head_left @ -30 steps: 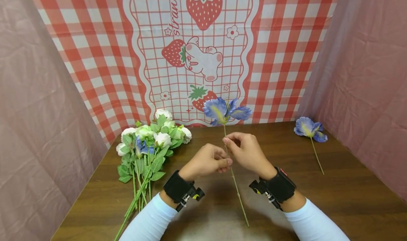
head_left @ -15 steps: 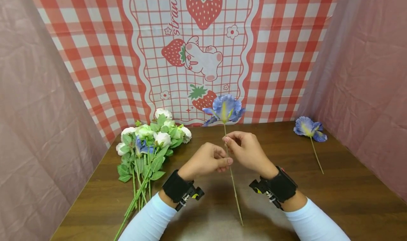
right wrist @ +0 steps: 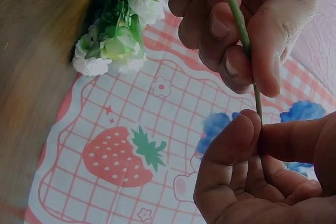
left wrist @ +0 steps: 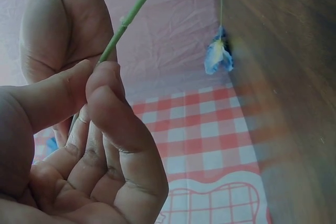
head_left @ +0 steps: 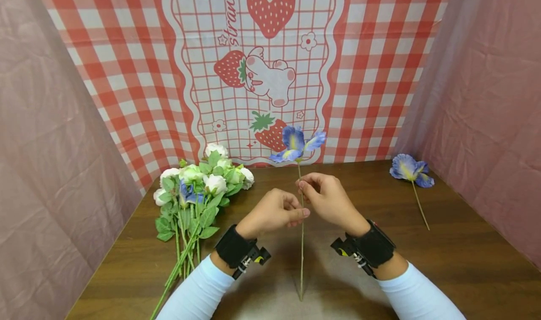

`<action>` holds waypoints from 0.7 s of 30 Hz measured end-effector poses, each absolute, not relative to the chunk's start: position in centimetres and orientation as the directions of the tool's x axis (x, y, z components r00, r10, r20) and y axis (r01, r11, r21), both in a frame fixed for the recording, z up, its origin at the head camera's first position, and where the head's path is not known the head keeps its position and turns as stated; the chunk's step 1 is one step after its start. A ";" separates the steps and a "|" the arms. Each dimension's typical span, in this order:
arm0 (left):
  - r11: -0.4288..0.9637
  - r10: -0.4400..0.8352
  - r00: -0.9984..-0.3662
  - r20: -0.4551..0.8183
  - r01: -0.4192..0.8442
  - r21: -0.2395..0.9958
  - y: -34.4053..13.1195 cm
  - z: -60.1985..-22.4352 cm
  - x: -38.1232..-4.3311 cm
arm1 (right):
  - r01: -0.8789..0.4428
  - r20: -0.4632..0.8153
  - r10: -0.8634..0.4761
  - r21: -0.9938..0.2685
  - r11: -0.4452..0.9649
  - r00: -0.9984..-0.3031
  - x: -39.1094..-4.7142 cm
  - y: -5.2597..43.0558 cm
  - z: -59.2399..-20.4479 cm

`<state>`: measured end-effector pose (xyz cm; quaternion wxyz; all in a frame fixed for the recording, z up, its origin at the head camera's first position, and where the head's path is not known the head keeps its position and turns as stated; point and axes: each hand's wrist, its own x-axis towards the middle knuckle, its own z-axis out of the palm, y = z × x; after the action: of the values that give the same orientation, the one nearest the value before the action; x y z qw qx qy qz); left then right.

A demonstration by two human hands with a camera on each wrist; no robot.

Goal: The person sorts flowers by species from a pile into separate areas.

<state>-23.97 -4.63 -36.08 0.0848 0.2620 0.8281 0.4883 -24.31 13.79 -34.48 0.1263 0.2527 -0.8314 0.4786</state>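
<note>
both hands are on one blue flower (head_left: 293, 146), held bloom up and close to upright over the middle of the bench (head_left: 465, 263). the left hand (head_left: 276, 210) pinches the stem (head_left: 302, 259) between thumb and fingertip; the right hand (head_left: 327, 193) pinches it just above, nearer the bloom. neither grip leaves a gap around the stem, and the remaining fingers curl loosely. the lower end points toward the bench's front edge; whether it touches the wood cannot be told.

the white-flower bunch (head_left: 215, 185) lies by the bench's back left corner, stems toward the front, with a blue bloom (head_left: 190, 194) among it. another blue flower (head_left: 407, 168) lies alone near the back right corner.

the step in hand looks like steadying or turning the stem between two pinches. the next move would seem to call for one pinch staying firm while the other loosens.
</note>
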 end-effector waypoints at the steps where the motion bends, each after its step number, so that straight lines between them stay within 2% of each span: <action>1: 0.390 0.516 -0.849 0.115 0.352 0.851 -4.6 -36.1 -24.0 | -0.540 0.451 -0.300 -0.732 0.415 -0.841 -24.3 13.8 -34.5; 14: 0.409 0.498 -0.857 0.130 0.364 0.837 -4.7 -36.2 -24.0 | -0.532 0.442 -0.298 -0.737 0.416 -0.846 -24.4 13.7 -34.6; 21: 0.413 0.487 -0.858 0.164 0.392 0.822 -5.2 -35.8 -24.0 | -0.494 0.386 -0.311 -0.732 0.470 -0.868 -23.9 13.7 -34.3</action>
<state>-24.04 -5.20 -35.83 0.0502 0.2616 0.8392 0.4741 -23.89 13.68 -34.26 0.0998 0.2364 -0.8515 0.4573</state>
